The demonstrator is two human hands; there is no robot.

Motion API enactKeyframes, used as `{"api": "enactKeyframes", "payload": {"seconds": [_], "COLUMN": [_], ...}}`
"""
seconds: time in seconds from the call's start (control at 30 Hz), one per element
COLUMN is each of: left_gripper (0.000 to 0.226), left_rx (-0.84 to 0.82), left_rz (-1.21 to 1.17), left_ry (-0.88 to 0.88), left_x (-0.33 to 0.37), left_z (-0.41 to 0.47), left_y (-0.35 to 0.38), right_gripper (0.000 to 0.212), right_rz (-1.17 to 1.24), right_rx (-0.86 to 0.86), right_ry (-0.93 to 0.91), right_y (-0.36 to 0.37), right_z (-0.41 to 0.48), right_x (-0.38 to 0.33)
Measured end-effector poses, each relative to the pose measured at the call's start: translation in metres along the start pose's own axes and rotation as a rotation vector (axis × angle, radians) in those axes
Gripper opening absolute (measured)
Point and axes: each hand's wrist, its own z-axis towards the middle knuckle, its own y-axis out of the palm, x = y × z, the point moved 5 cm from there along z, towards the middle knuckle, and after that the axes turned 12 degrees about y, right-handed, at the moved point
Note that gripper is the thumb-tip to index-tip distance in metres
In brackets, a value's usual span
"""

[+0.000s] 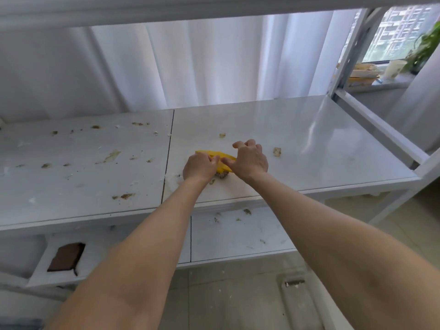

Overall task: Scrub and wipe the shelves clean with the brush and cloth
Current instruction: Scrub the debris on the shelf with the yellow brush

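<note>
Our left hand (200, 166) grips the left end of the yellow brush (222, 160), and our right hand (250, 160) lies curled over its other end, though we cannot tell whether those fingers truly clasp it. The brush sits bristles-down on the middle shelf (333, 129), between and partly under both hands. We judge the job barely begun: the right panel gleams save a few clumps (277, 151), while the left panel (78, 144) and lower shelf (238, 236) are speckled with grime, all wiping yet to do.

White curtain (214, 63); plant (426, 48) on windowsill (390, 83)
</note>
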Motion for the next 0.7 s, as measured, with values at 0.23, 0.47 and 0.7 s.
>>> {"api": "enactKeyframes", "payload": {"seconds": [0.23, 0.47, 0.7], "left_gripper": [0.024, 0.02, 0.023], "left_rx": [0.104, 0.012, -0.182], "left_rz": [-0.077, -0.155, -0.136], "left_ry": [-0.107, -0.15, -0.172], "left_x": [0.066, 0.117, 0.12], "left_z": [-0.043, -0.092, -0.12], "left_y": [0.039, 0.098, 0.161], "right_gripper": [0.038, 0.029, 0.031], "right_rz": [0.063, 0.004, -0.056], "right_rx": [0.032, -0.125, -0.208], "right_ry": [-0.142, -0.187, -0.158], "right_y": [-0.037, -0.035, -0.002], "right_z": [-0.011, -0.034, -0.065], "right_x": [0.071, 0.137, 0.198]}}
